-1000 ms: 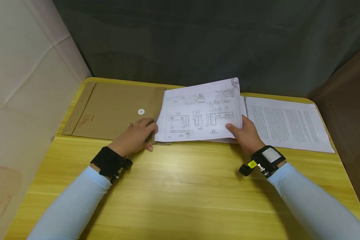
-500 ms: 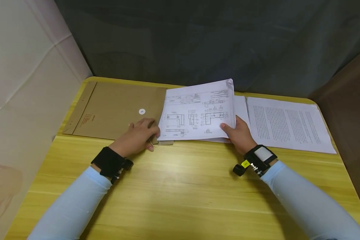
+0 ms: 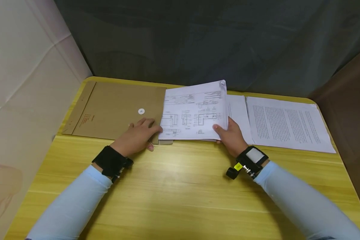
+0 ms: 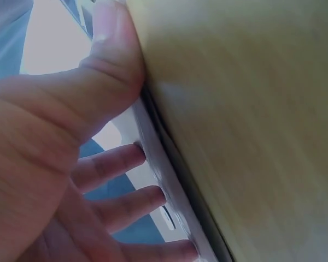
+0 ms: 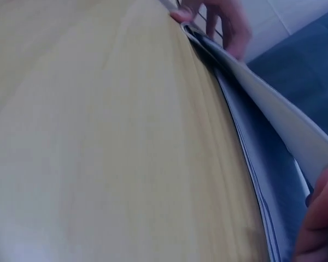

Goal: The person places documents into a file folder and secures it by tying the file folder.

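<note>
Resting on a yellow wooden table [image 3: 180, 186], a brown kraft envelope [image 3: 114, 108] with a white string-tie button [image 3: 141, 111] lies at the far left corner; small red printing near its left end is too small to read. Left hand [image 3: 138, 135], fingers nearly straight, presses flat on the envelope's near right corner, its fingertips at the left edge of a stack of engineering drawings [image 3: 193, 113]. Right hand [image 3: 231, 135] pinches the stack's near right corner, thumb on top and fingers beneath, with the right side raised off the table. Top sheet shows line drawings of parts and title blocks; the lettering is illegible. A page of dense printed text [image 3: 288, 123], unreadable, lies along the far edge toward the right corner, with another white sheet [image 3: 238, 115] between it and the stack.
</note>
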